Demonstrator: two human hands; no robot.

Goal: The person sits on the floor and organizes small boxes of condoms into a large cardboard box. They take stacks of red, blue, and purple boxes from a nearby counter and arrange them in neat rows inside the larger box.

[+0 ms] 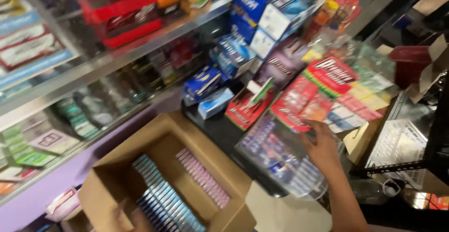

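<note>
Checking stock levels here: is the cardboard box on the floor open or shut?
Open. The cardboard box has its flaps spread, showing rows of blue packs and pink packs inside.

Right hand (pixel 322 144) up near the middle-right of the view, forearm running down and off the bottom edge at a slight slant. Wrist pretty much straight, back of the hand facing the camera, bare arm with no sleeve showing. Fingers stretched forward and to the upper left, loosely spread, not balled into a fist; thumb side hard to make out through the blur. Looks more like an open, flat reach than a proper pinch, though fingertips are too smeared to say for sure. Left hand (pixel 127 219) barely in view at the bottom-left edge, just a blurry bit of it, pose unreadable.
</note>
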